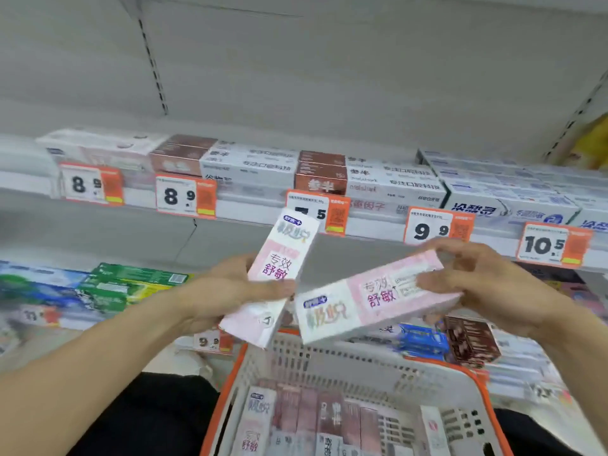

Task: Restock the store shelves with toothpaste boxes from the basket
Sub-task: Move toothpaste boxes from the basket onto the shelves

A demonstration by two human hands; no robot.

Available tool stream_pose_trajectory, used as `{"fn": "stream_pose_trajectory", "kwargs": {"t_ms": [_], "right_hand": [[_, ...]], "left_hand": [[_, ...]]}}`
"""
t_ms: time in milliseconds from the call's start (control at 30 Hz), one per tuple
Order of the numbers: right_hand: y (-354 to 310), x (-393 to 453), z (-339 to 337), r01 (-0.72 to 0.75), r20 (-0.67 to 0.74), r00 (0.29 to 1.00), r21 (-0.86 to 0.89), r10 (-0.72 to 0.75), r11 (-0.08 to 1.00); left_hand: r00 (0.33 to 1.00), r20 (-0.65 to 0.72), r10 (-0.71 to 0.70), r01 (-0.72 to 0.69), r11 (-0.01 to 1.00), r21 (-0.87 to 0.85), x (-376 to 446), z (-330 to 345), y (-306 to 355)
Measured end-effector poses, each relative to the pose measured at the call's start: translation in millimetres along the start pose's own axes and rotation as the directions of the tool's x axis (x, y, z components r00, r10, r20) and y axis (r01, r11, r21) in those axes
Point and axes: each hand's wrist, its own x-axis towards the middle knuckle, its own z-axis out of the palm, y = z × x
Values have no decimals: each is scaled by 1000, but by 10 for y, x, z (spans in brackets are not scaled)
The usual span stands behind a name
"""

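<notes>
My left hand [227, 291] grips a pink and white toothpaste box [279, 258] that points up toward the shelf edge. A second pink and white toothpaste box [355, 304] lies almost level in front of me, held by my right hand [487, 284] at its right end. Both boxes hover above the grey basket [329, 360] with the orange rim, which holds several more boxes, pink and brown, standing on end. The upper shelf [250, 212] carries rows of white and brown toothpaste boxes behind orange price tags.
Green and blue boxes [108, 287] fill the lower shelf at the left. A blue box [424, 343] and a brown box [470, 340] lie on the lower shelf at the right behind the basket. The wall above the upper shelf is bare grey panel.
</notes>
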Motion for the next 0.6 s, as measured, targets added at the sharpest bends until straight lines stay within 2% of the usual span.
{"fn": "stream_pose_trajectory", "kwargs": {"t_ms": [133,300,600], "right_hand": [[-584,153,307,197,-100,977,69,-189,978],[-1118,761,928,408,-179,901,44,-395,912],[-1731,2225,1972,482,-243,825,-170,-511,859]], "left_hand": [[989,-142,45,-73,978,-197,-179,-426,81],[933,-352,78,-197,928,-318,-252,-931,99],[844,-513,155,-340,895,-288,-309,-1487,-12]]}}
